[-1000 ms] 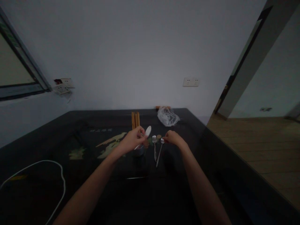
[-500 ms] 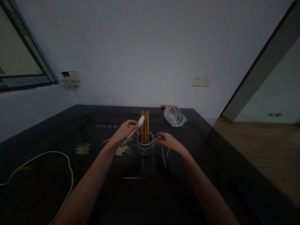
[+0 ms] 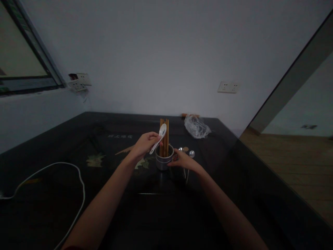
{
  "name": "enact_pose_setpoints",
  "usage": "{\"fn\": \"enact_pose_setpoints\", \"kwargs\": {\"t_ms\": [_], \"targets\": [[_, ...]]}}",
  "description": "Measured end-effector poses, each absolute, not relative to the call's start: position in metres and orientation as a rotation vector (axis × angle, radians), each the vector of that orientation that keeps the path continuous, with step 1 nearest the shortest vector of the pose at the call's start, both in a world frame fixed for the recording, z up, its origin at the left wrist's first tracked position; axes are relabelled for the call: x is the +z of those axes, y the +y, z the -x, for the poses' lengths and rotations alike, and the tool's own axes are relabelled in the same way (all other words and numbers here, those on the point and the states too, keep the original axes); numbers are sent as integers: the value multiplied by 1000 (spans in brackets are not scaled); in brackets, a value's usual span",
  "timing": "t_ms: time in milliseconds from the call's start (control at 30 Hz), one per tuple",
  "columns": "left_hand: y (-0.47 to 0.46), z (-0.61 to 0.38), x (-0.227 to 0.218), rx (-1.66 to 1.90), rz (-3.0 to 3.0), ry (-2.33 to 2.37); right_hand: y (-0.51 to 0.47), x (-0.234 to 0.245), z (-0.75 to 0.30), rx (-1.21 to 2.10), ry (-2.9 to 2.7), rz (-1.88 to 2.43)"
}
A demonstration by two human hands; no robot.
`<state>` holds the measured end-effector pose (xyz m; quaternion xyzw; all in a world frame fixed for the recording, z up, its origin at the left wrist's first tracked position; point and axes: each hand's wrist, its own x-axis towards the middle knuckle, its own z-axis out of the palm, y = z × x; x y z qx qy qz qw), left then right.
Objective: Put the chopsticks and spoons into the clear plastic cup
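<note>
On the dark table (image 3: pixel 156 218), a plastic bag (image 3: pixel 197 127) lies far right, a white cable (image 3: pixel 82 184) left. The right hand (image 3: pixel 182 160) partly covers two metal spoons (image 3: pixel 191 153); its thumb and fingers curve at the right side of the metal cup (image 3: pixel 162 164), but whether they grip, I cannot tell. The left hand (image 3: pixel 146 145) pinches the white spoon (image 3: pixel 163 130), tilted before the upright chopsticks (image 3: pixel 167 139) in the cup.

The right hand (image 3: pixel 184 160) has moved from above two metal spoons (image 3: pixel 191 153), uncovering their bowls, to clasp the metal cup's (image 3: pixel 161 164) right side. The left hand's (image 3: pixel 144 143) white spoon (image 3: pixel 162 130) now slants farther across the chopsticks (image 3: pixel 167 139).
</note>
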<state>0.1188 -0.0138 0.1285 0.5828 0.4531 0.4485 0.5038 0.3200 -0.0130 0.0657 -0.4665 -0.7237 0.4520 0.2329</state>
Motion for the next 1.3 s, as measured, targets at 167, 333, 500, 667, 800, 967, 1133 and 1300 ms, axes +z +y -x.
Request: {"fn": "enact_pose_setpoints", "kwargs": {"t_ms": [167, 333, 500, 667, 800, 967, 1133, 1300], "targets": [[-10, -120, 123, 1123, -1440, 1115, -14, 63, -318, 1293, -1958, 1209], [-12, -126, 122, 1179, -1518, 1117, -13, 60, -317, 1284, -1970, 1205], [-13, -129, 122, 1302, -1563, 1110, -11, 54, -316, 1346, -1916, 1124], [-12, -131, 118, 1301, -1632, 1142, -12, 53, -315, 1340, -1914, 1105], [-13, -135, 113, 1155, -1870, 1328, -12, 52, -315, 1263, -1940, 1157], [-18, -140, 110, 926, -2135, 1534, -10, 48, -316, 1155, -1980, 1207], [-24, -142, 113, 772, -2242, 1651, -9, 46, -315, 1164, -1981, 1215], [-29, -146, 116, 632, -2318, 1731, -8, 45, -315, 1163, -1996, 1239]]}}
